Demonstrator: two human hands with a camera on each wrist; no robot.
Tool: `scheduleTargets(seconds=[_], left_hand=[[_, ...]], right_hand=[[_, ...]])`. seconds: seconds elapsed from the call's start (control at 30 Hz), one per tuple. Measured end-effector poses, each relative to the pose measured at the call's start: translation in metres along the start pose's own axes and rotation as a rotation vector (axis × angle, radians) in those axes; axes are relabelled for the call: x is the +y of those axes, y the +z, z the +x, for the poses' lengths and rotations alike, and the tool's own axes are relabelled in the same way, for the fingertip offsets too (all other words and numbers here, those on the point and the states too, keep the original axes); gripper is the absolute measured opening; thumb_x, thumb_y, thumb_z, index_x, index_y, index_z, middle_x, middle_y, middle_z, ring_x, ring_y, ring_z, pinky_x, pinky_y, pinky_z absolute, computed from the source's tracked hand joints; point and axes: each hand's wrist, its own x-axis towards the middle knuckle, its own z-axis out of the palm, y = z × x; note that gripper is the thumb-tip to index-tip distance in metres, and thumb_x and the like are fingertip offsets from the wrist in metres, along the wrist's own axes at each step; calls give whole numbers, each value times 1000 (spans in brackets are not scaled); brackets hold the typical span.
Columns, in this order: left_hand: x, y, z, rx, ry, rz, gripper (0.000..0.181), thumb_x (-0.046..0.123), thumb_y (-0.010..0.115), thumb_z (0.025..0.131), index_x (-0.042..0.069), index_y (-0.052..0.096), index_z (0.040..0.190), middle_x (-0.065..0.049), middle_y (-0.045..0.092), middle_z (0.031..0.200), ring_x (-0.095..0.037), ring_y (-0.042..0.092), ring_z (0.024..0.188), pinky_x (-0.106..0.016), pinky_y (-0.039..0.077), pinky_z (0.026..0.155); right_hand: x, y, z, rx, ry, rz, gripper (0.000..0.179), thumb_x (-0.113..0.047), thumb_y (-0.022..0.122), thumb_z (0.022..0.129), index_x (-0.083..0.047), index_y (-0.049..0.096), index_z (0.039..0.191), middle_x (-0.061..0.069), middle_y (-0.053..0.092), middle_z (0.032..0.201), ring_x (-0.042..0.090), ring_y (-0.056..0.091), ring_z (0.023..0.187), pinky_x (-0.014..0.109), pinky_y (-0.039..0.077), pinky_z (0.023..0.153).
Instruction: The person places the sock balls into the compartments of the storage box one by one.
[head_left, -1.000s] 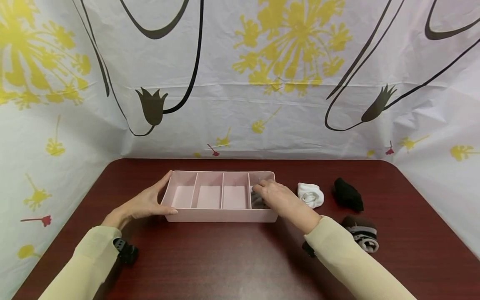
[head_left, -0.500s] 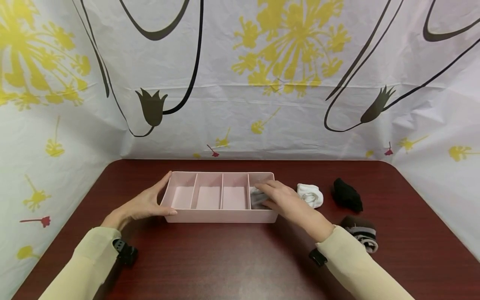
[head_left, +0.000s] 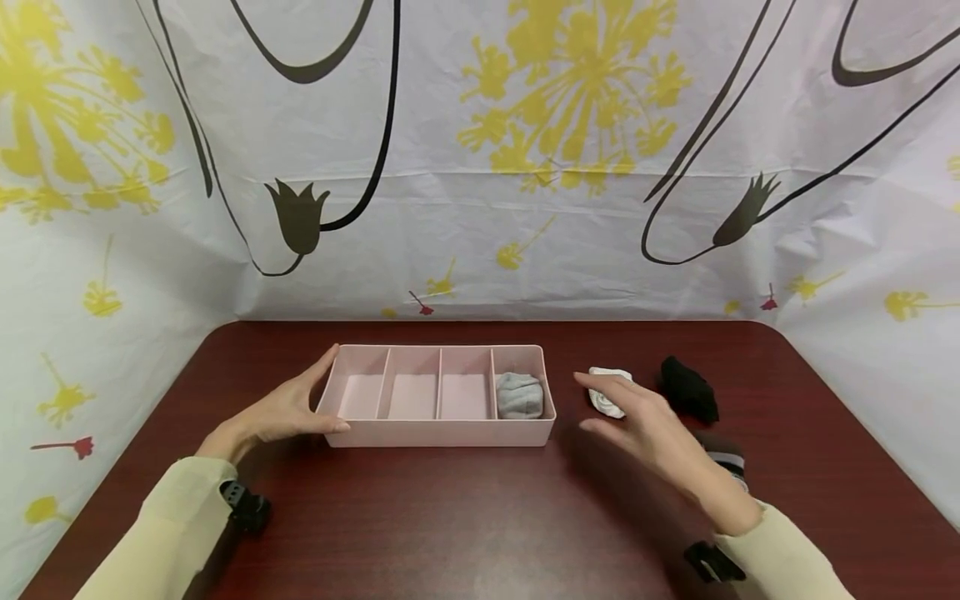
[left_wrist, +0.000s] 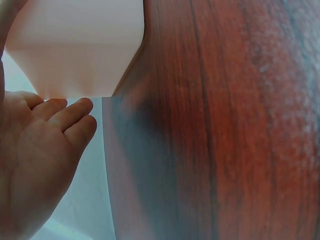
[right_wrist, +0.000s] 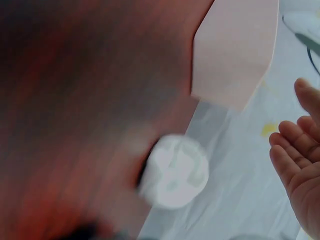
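Pink box (head_left: 442, 433) is held by my L hand (head_left: 281, 410), thumb at front, fingers at far side; grey roll (head_left: 519, 396) sits in its rightmost part. My R hand (head_left: 654, 427), thumb spread from fingers, holds nothing, near white roll (right_wrist: 174, 172). Step now, IMO: pick-up, not yet done; next calls for gentle pinch, prob. soft cloth.

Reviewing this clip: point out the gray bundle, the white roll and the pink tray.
Gray bundle (head_left: 519, 397): head view, middle of its visible top.
White roll (right_wrist: 175, 171): right wrist view, middle of its blurred face.
Pink tray (head_left: 438, 433): head view, front wall.
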Motion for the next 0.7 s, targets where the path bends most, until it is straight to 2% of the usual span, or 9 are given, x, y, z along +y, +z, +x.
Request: scheduleTargets(seconds=[0.07, 0.1, 0.2, 0.3, 0.4, 0.5, 0.53, 0.7], left_hand=[[1, 0, 0, -1, -1, 2, 116, 30, 80, 71, 19, -1, 153, -18, 11, 156, -39, 19, 137, -62, 23, 104], [1, 0, 0, 0, -1, 1, 116, 30, 80, 71, 19, -1, 153, -18, 11, 156, -39, 19, 137, -62, 23, 104], [2, 0, 0, -2, 2, 0, 116, 30, 80, 71, 19, -1, 153, -18, 10, 156, -39, 19, 138, -62, 23, 104], [2, 0, 0, -3, 7, -3, 116, 30, 80, 71, 19, -1, 153, -18, 10, 156, -39, 18, 138, -62, 23, 104], [2, 1, 0, -3, 6, 1, 116, 30, 80, 72, 19, -2, 153, -18, 9, 157, -39, 17, 138, -63, 23, 103], [1, 1, 0, -4, -4, -6, 115, 31, 79, 72, 20, -2, 153, -17, 7, 157, -39, 16, 138, -63, 22, 103], [1, 2, 0, -5, -8, -5, 115, 32, 79, 72, 20, -3, 153, -17, 7, 157, -39, 16, 138, -64, 22, 103], [0, 2, 0, -12, -25, -4, 116, 33, 79, 73, 22, -4, 152, -16, 5, 157, -40, 15, 138, -65, 22, 102]], right_hand=[[6, -11, -13, 33, 1, 4, 61, -8, 84, 63, -2, 62, 119, 9, 66, 111, 13, 60, 103, 7, 37, 90], [9, -17, -19, 35, 10, 5, 62, -9, 84, 62, -3, 62, 120, 10, 66, 111, 7, 59, 99, 6, 38, 85], [18, -35, -41, 36, 82, -1, 67, -7, 86, 59, -4, 62, 122, 6, 65, 114, -6, 53, 103, 4, 38, 82], [27, -54, -62, 8, 167, -32, 75, -1, 86, 55, -5, 60, 125, -3, 62, 120, -13, 47, 108, 1, 37, 81], [35, -69, -82, -6, 221, -64, 79, 1, 87, 52, -5, 58, 126, -14, 58, 121, -16, 45, 109, 0, 35, 81], [42, -78, -98, -23, 239, -92, 82, -1, 87, 50, -5, 58, 127, -21, 52, 124, -18, 43, 106, 1, 34, 77], [43, -80, -102, -31, 243, -91, 82, -1, 87, 51, -5, 58, 127, -22, 51, 125, -19, 44, 100, 2, 34, 73], [50, -82, -117, -76, 235, -85, 80, -2, 87, 51, -4, 58, 125, -20, 51, 125, -18, 44, 101, 2, 34, 75]])
